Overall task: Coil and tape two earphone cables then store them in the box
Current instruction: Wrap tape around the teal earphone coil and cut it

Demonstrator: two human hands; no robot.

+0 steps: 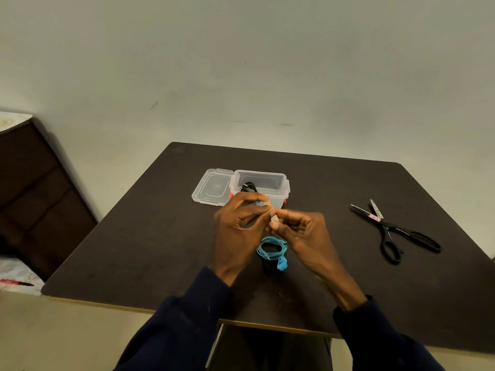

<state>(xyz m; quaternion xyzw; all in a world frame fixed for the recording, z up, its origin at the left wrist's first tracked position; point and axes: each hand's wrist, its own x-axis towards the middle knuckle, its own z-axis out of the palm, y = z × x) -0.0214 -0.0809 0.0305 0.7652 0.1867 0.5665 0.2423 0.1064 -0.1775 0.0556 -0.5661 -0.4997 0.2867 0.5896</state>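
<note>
A: Room to move?
B: Table (134,236) showing wide dark top left of the hands. Scissors (393,231) lying open toward the right edge. Box (286,183) sitting behind the hands, lid (211,187) just beside it on the left.
A: Hands?
B: Left hand (238,226) and right hand (305,234) meeting at the fingertips, both pinching tape (273,218). Blue coil (270,249) lying just below them; black coil (249,187) sitting in the box.

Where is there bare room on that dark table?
Bare: left of the clear plastic box and its lid; between the right hand and black scissors. Crowded: centre, left hand, box and blue coiled earphone cable.
</note>
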